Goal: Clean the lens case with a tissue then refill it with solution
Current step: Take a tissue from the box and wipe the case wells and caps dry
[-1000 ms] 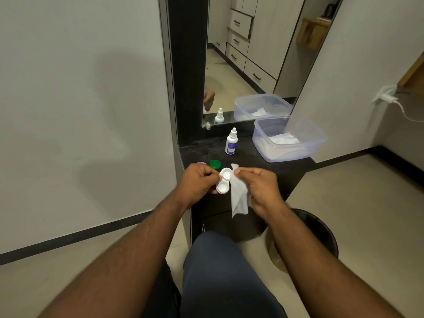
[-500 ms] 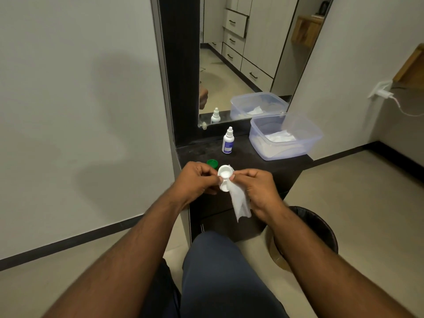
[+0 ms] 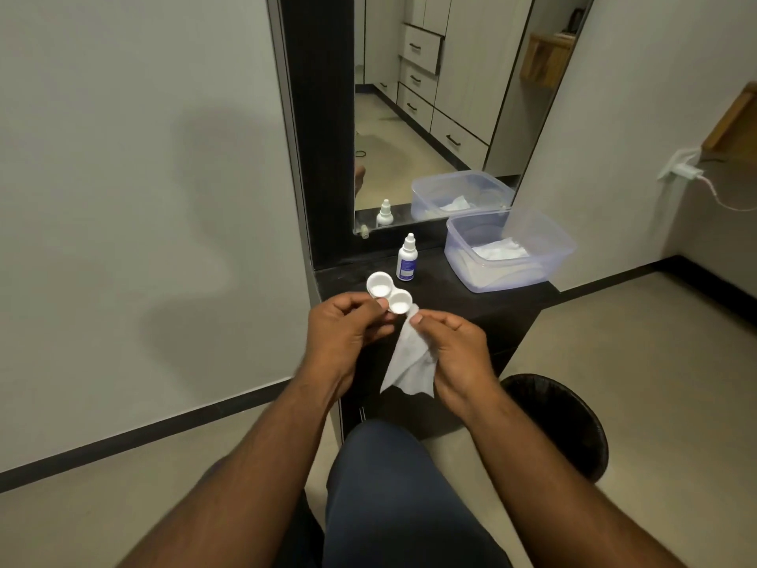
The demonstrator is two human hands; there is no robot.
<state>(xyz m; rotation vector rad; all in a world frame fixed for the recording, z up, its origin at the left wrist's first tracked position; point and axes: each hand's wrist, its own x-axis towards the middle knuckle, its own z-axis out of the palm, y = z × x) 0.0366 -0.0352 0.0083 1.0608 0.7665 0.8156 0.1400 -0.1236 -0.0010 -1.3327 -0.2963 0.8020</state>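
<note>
White plastic lens case (image 3: 389, 292), both wells uncapped, was pinched by the left hand (image 3: 348, 330) above the dark counter (image 3: 471, 305); the right hand (image 3: 454, 350) pinched a tissue (image 3: 409, 362) beside it. Wiping appeared underway. Solution bottle (image 3: 406, 264) stood untouched behind; refill remained.

Black shelf (image 3: 508, 305) carries solution bottle (image 3: 406, 259) and plastic tub (image 3: 508, 250).

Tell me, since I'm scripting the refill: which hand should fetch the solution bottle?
Probably right hand: it grips only the tissue, easily dropped. Left hand holds the lens case open-side up below the bottle.
</note>
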